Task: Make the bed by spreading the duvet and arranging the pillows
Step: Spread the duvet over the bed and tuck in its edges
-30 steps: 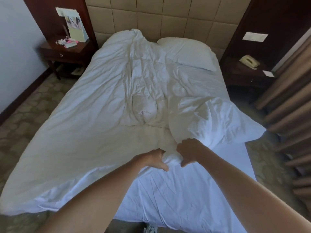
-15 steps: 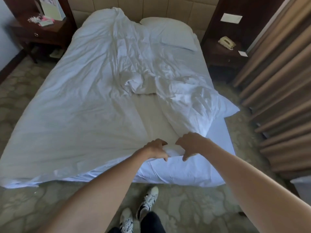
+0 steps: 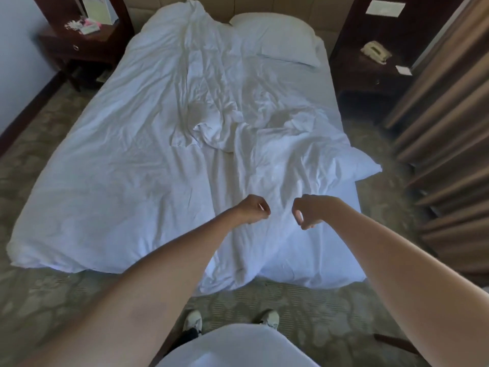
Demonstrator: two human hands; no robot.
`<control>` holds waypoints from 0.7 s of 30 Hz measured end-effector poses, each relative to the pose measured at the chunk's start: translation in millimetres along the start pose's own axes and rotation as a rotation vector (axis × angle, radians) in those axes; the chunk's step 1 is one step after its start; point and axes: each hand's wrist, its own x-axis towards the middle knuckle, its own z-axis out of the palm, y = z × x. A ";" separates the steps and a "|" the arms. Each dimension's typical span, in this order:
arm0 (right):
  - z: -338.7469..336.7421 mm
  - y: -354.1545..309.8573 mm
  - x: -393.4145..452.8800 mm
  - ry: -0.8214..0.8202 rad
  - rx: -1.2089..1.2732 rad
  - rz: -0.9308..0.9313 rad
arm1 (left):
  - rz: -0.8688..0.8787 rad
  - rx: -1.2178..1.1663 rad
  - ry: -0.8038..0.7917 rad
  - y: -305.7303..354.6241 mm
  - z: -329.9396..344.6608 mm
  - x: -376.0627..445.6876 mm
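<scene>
White duvet (image 3: 127,181) across bed, carpet (image 3: 304,313).

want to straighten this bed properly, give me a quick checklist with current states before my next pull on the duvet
1. Grip on the duvet: cannot tell. The left hand and right hand are curled over its foot edge, but no fabric shows plainly between the fingers.
2. Duvet flat: not ok. A bunched ridge sits mid-bed.
3. Duvet square to the bed: not ok. It lies skewed, the left corner hanging past the mattress, the right corner sticking out sideways.
4. Foot end covered: not ok. The bare sheet shows at the right foot corner.
5. Pillow at the headboard: ok, lying on the right. A second pillow: cannot tell.
</scene>
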 end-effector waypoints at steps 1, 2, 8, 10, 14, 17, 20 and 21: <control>1.2 14.9 -3.5 0.007 0.007 0.008 | 0.001 0.017 0.008 10.0 5.9 7.1; 2.3 28.5 -6.4 0.005 0.014 0.013 | 0.001 0.027 0.017 19.1 11.8 13.5; -4.6 89.2 -10.5 0.059 0.083 0.018 | 0.000 0.047 0.033 66.1 36.4 38.7; -9.0 101.9 -5.5 0.089 0.082 0.004 | -0.010 0.064 0.040 76.5 38.1 49.1; -22.4 123.9 12.2 0.123 0.098 -0.016 | -0.021 0.107 0.064 87.4 32.6 75.3; -35.2 144.4 29.1 0.132 0.102 -0.017 | -0.007 0.202 0.093 95.3 26.0 104.2; -51.1 170.6 47.8 0.133 0.099 -0.004 | 0.014 0.282 0.084 108.8 19.3 141.8; -57.2 180.5 54.2 0.132 0.103 0.006 | 0.018 0.298 0.075 114.8 17.6 154.8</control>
